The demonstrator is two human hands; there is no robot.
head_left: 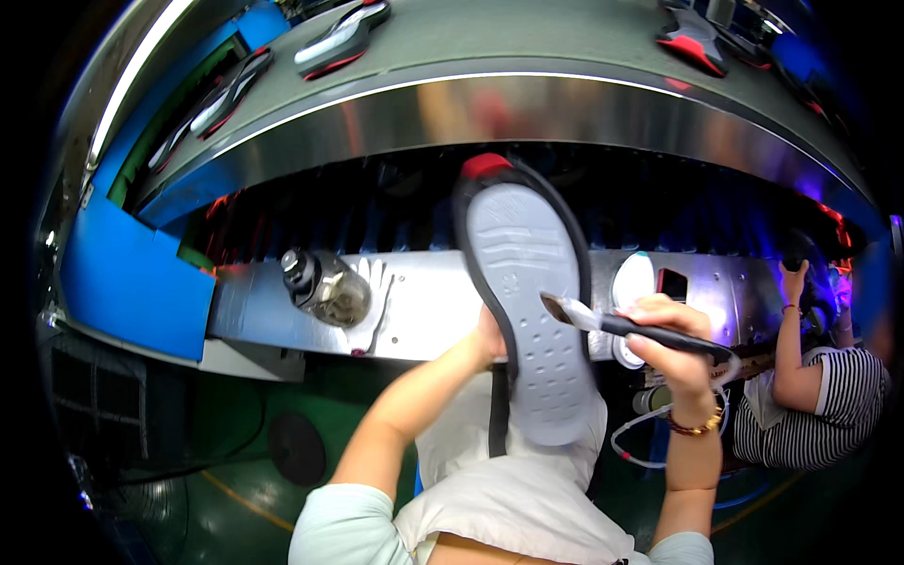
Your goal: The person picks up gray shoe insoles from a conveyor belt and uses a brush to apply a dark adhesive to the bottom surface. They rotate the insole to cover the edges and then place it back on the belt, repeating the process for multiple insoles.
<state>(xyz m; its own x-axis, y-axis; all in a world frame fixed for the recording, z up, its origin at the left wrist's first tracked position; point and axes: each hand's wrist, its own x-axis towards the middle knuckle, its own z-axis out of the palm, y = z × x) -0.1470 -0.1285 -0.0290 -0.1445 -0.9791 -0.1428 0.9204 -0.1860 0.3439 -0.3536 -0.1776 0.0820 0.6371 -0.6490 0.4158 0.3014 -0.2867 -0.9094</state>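
Note:
A grey shoe sole (537, 250) with a black rim and a red patch at its far end stands lengthwise before me. My left hand (492, 333) grips it by its left edge, the fingers partly hidden behind it. In my right hand (676, 341) is a brush (626, 329) with a black handle, held between thumb and fingers. Its bristles lie over the middle of the sole's grey face; whether they touch I cannot tell. A pale tube (617, 443) loops near my right wrist and the handle's rear end.
On the metal shelf stand a dark bottle (325, 292), a white glove (379, 301), a white round dish (635, 280) and a dark rectangular object (671, 284). Soles (344, 40) lie on the conveyor belt (527, 38). A co-worker in stripes (819, 414) sits at right.

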